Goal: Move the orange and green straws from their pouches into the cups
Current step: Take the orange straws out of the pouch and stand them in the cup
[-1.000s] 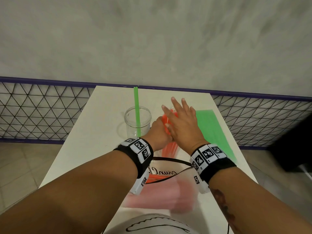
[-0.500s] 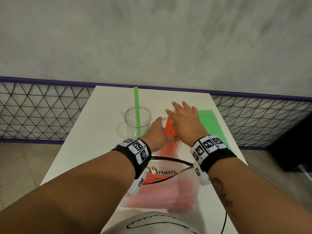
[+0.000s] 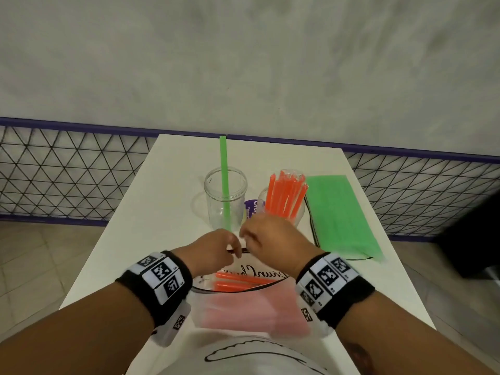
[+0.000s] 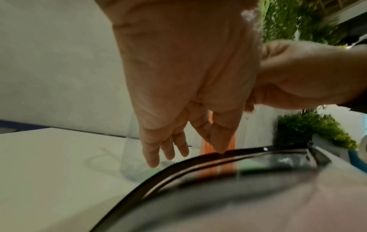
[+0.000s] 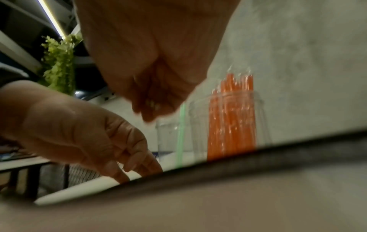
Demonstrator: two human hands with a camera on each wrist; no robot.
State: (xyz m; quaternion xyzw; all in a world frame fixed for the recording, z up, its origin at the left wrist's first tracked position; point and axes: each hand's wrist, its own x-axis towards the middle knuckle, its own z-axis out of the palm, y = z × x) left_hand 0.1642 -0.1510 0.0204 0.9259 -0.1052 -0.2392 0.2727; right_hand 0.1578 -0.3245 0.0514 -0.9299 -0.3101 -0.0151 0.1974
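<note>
We saw a white table (image 3: 167,185) against a grey wall. On it lay a green pouch (image 3: 341,212) at the right and a clear pouch (image 3: 251,309), nearest the person, with a few orange straws (image 3: 238,280) inside. Beyond stood two clear cups: the left cup (image 3: 216,201) held one green straw (image 3: 224,169), the right cup (image 3: 297,215) an orange bundle (image 3: 284,196). The left hand (image 3: 213,250) pinched the clear pouch's black rim. The right hand (image 3: 273,239) was curled beside it; we could not tell whether it held anything.

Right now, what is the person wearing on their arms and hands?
Both hands, the left hand and right hand, are bare, without gloves or sleeves. Each wrist wears a wide black fabric band carrying white square tiles printed with black-and-white pixel markers.
</note>
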